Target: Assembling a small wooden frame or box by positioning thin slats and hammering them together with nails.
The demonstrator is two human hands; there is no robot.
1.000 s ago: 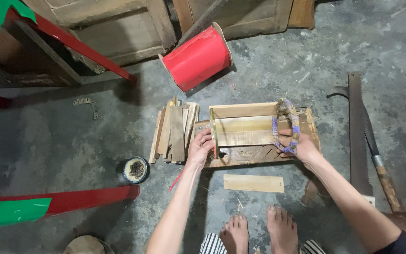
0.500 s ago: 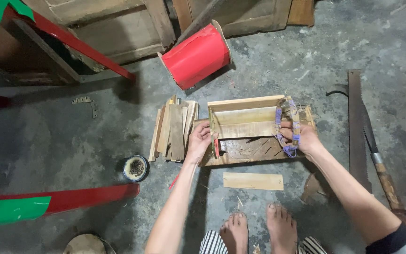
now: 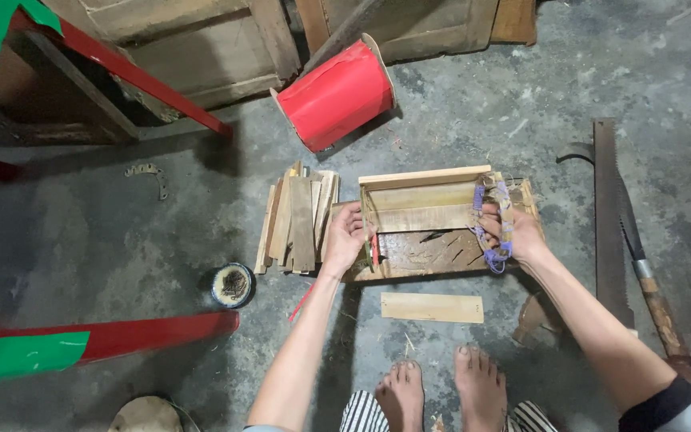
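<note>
On the concrete floor (image 3: 105,232), left hand (image 3: 347,238) and right hand (image 3: 513,232) both grip a wooden frame (image 3: 421,200).

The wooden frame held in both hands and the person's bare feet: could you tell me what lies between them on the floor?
In the head view, a loose flat wooden slat lies on the concrete floor between the wooden frame and the feet.

Right fingers (image 3: 496,214) behind purple cord (image 3: 491,240)

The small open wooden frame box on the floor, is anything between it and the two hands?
Nothing visible: left hand grips the wooden frame box at its left end, right hand at its right, over purple cord loops.
</note>
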